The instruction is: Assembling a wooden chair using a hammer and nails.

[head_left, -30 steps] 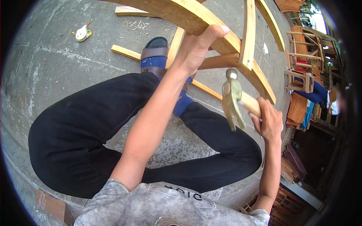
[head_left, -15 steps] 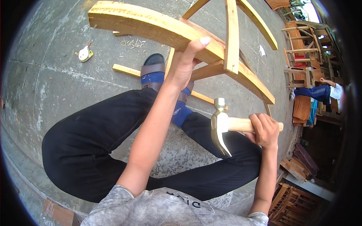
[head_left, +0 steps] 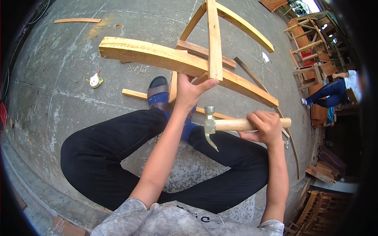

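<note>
My left hand (head_left: pixel 189 89) grips the near side of a pale wooden frame (head_left: pixel 153 54). Its fingers go out of sight behind the curved beam, and its thumb lies along the lower end of an upright slat (head_left: pixel 214 43) that crosses the beam. In my right hand (head_left: pixel 264 126) is a claw hammer (head_left: pixel 232 125), held by its wooden handle over my right leg. The hammer's metal head points left, striking face up and claw down, apart from the frame.
A tape measure (head_left: pixel 95 80) and a scatter of small pegs or nails (head_left: pixel 138 69) lie on the concrete floor. Wood strips (head_left: pixel 77 20) lie further off. Stacked wooden furniture frames (head_left: pixel 309 47) stand at the right, near another person (head_left: pixel 334 90). A sandalled foot (head_left: pixel 158 92) is below the frame.
My left thumb has come down from the beam's top to the slat's end. The hammer has swung slightly left, and its head has turned. The view has shifted, showing more floor beyond.
</note>
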{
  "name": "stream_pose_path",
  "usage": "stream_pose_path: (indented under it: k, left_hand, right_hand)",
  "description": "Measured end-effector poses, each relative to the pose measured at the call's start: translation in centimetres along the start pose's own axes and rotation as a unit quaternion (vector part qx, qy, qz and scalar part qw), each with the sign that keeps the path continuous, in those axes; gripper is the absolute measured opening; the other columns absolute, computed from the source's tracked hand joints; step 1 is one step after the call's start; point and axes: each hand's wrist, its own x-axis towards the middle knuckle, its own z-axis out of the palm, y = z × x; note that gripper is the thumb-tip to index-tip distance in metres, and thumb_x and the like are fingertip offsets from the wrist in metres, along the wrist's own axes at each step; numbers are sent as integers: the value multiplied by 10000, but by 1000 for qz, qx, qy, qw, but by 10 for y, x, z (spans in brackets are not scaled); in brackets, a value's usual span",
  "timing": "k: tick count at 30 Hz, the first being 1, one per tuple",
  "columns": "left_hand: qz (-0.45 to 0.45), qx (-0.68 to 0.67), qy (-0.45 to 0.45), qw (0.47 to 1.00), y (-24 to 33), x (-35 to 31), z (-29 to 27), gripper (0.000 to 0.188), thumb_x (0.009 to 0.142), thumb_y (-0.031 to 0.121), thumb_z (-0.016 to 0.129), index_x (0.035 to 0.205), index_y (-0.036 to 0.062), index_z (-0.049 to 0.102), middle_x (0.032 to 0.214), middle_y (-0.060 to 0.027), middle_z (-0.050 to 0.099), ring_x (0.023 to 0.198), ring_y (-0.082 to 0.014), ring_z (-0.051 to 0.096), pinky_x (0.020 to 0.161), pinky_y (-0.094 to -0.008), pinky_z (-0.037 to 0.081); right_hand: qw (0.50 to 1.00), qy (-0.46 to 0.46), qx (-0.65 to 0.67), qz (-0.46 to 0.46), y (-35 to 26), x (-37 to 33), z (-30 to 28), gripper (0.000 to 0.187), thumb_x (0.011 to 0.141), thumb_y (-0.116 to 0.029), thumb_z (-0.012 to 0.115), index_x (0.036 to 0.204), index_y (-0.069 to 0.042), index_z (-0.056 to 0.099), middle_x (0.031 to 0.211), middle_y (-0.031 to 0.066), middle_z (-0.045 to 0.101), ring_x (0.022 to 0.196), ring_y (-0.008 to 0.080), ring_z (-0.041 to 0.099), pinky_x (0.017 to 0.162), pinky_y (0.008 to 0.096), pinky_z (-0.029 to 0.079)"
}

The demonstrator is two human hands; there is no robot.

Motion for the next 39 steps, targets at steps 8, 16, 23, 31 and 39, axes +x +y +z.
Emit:
stream_pose_path:
  k: [8,16,23,31,39]
  left_hand:
    - [33,122,36,991,-8,-1,5,906,725,200,976,1365,-40,382,1257,-182,616,1164,-254,652,1003,-362,541]
    - [21,218,9,976,-10,-14,-7,773,745,164,956,1324,0,470,1194,-135,663,1076,-211,668,922,-362,547]
    - [25,571,-18,820,-23,-47,-32,957,743,451,887,1394,-88,437,1270,-300,606,1201,-472,590,1027,-523,469]
    - [-37,677,-110,727,4,-37,-50,932,775,385,850,1438,-88,398,1317,-306,581,1231,-461,587,1044,-514,478]
    - [-127,687,-179,693,-5,-20,-91,900,809,461,798,1419,-99,446,1374,-347,556,1277,-464,575,1080,-480,481]
  right_hand:
    - [971,-207,50,108,-13,18,3,471,765,-546,785,874,-97,691,758,86,690,705,311,706,648,449,555]
    - [891,-386,31,237,3,21,27,579,793,-604,779,993,-61,780,951,218,754,893,388,737,800,491,589]
    - [711,-480,181,481,73,-68,44,604,839,-558,778,1092,-11,752,1019,217,757,959,345,743,821,459,570]
    - [772,-334,167,514,-42,-204,102,556,877,-486,766,1170,-18,706,1022,214,750,958,383,723,826,471,556]
    - [751,-262,156,586,-138,-271,103,567,877,-480,767,1194,-15,693,1016,219,746,949,385,721,821,471,557]
